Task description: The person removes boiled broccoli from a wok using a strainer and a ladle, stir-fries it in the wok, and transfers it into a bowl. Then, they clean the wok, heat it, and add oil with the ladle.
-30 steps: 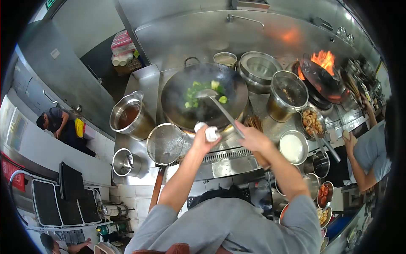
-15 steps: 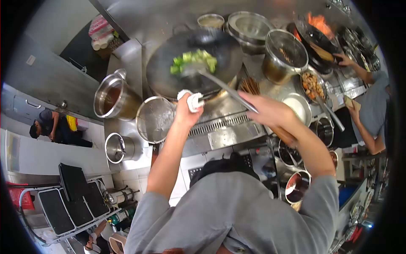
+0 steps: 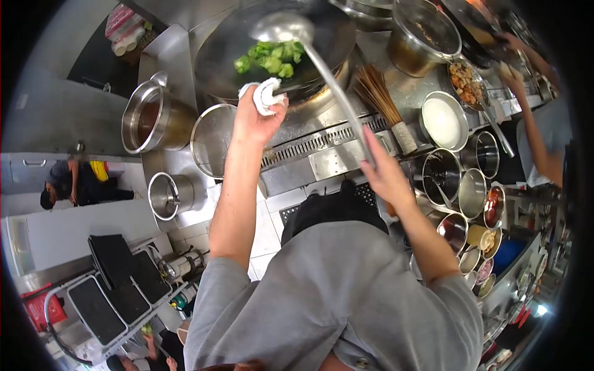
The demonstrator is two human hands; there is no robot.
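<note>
My left hand [image 3: 257, 122] is closed on a folded white cloth [image 3: 267, 98], wrapped around the handle at the near rim of a large dark wok [image 3: 216, 52]. Chopped green vegetables [image 3: 272, 60] lie in the wok. My right hand [image 3: 388, 178] grips a long-handled metal ladle [image 3: 283, 28]. The ladle's bowl is over the wok, just beyond the greens, and its handle slants down to my right hand. A bamboo brush [image 3: 378, 96] lies between the wok and a bowl of white liquid [image 3: 444, 120].
A pot of brown liquid [image 3: 148, 117] and a round strainer [image 3: 210, 142] stand left of the wok. To the right are a deep metal pot [image 3: 424, 37] and several seasoning pots [image 3: 440, 176]. A co-worker [image 3: 538, 136] works at the far right, near flames.
The ladle has lifted from among the greens to above the wok's far side. My right hand has come closer to my body. The greens have gathered into a tighter heap, and the view has shifted.
</note>
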